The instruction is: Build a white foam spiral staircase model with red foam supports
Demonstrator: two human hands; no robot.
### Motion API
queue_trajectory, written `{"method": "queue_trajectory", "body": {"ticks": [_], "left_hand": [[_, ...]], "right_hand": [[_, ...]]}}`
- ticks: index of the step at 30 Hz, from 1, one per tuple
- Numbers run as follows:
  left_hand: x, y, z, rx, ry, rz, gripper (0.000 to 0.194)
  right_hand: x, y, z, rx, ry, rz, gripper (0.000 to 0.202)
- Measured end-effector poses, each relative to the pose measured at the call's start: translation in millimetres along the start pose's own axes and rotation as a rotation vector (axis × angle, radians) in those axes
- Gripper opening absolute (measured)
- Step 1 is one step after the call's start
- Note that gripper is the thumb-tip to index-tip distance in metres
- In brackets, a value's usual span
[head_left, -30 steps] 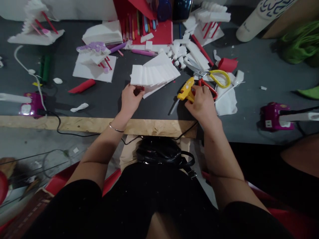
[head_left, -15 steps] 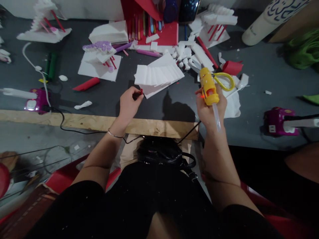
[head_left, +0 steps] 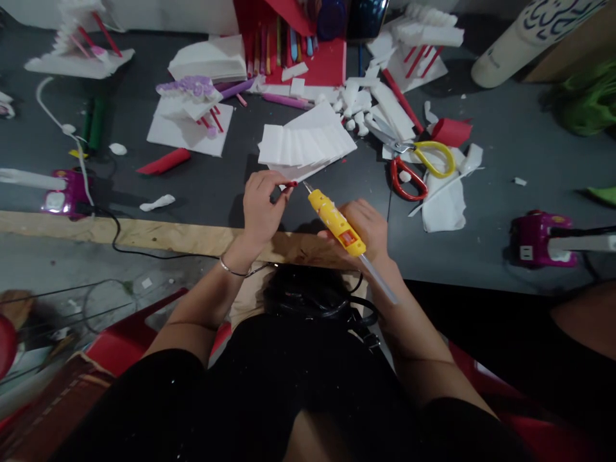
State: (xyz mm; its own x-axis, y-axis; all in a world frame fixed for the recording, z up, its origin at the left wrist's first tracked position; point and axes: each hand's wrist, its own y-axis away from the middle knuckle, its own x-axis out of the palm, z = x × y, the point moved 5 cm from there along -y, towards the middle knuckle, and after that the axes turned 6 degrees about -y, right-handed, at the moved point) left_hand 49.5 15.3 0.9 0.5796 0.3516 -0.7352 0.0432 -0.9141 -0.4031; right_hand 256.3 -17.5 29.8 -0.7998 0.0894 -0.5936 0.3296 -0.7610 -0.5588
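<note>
A small red paper roll [head_left: 291,184] is pinched between the thumb and fingertips of my left hand [head_left: 262,204]. My right hand [head_left: 366,230] is wrapped round a yellow hot glue gun [head_left: 337,221], with a clear glue stick poking out of its rear. Its metal nozzle points at the end of the red roll, a small gap apart. Just beyond both hands lies a white folded paper or foam piece with fan-like steps [head_left: 303,142]. Scissors [head_left: 409,151] with one yellow and one red handle rest on scraps to the right.
Small white models on red sticks, one with a purple top [head_left: 192,96], stand at the back. Purple devices [head_left: 543,236] sit at either side. A patterned bottle [head_left: 510,51] is at the back right. White scraps [head_left: 356,106] and a red roll [head_left: 163,160] lie about.
My right hand has brought the glue gun left and nearer to me, its nozzle now by the red roll. My left hand has shifted slightly right. The scissors' red handle has come into view.
</note>
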Motion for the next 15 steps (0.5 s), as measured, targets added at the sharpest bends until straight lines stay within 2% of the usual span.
{"method": "queue_trajectory", "body": {"ticks": [4, 9, 15], "left_hand": [[-0.5, -1.3, -0.3, -0.003, -0.025, 0.010, 0.007], [-0.8, -1.5, -2.5, 0.001, -0.038, 0.021, 0.008], [0.5, 0.0, -2.4, 0.029, -0.024, -0.019, 0.007]], "right_hand": [[4.4, 1.3, -1.0, 0.026, 0.040, 0.019, 0.052], [5.0, 0.5, 2.5, -0.017, 0.019, -0.001, 0.053], [4.5, 1.6, 1.0, -0.023, 0.010, -0.012, 0.052]]}}
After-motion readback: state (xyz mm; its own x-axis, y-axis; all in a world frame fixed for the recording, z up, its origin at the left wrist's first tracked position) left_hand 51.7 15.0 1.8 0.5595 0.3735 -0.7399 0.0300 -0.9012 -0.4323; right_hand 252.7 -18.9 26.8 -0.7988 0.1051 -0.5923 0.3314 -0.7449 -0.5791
